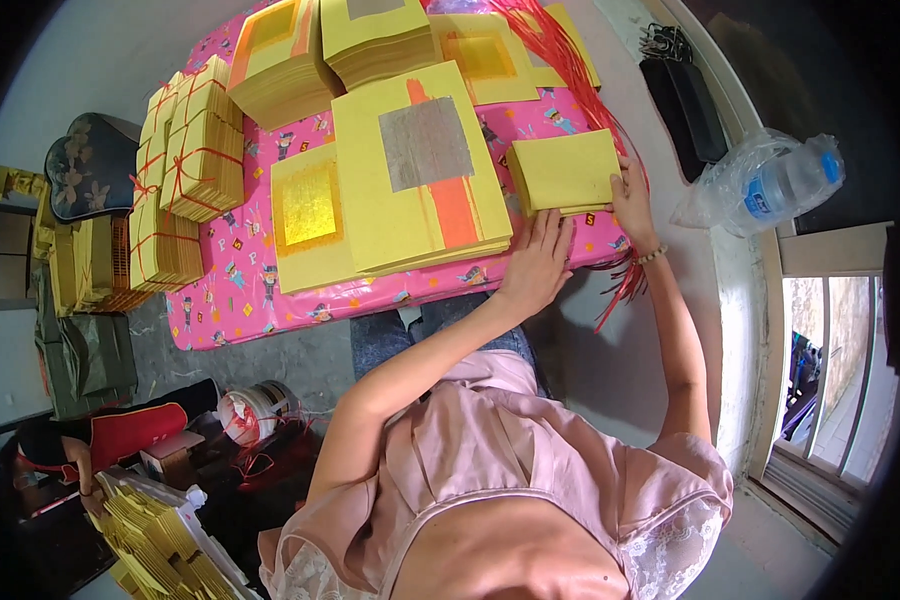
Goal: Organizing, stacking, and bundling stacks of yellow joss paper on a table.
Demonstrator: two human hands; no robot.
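A small stack of folded yellow paper [567,172] lies at the right end of the table. My right hand [632,203], with a beaded bracelet at its wrist, grips the stack's right edge, the thumb on top. My left hand [538,262] rests at the front edge of the stack, its fingers stretched out. To the left lies a pile of large yellow sheets [420,165], the top one bearing a grey square and an orange stripe. Partly beneath it, another sheet shows a gold square [307,215]. Red strings [582,72] run down the table's right side.
Thick paper stacks [285,85] stand at the back of the pink tablecloth [245,320]. Bundles tied with red string [205,150] are at the left. A water bottle [780,180] and black case [682,115] lie rightward. At lower left, a person [135,435] handles yellow papers [160,535].
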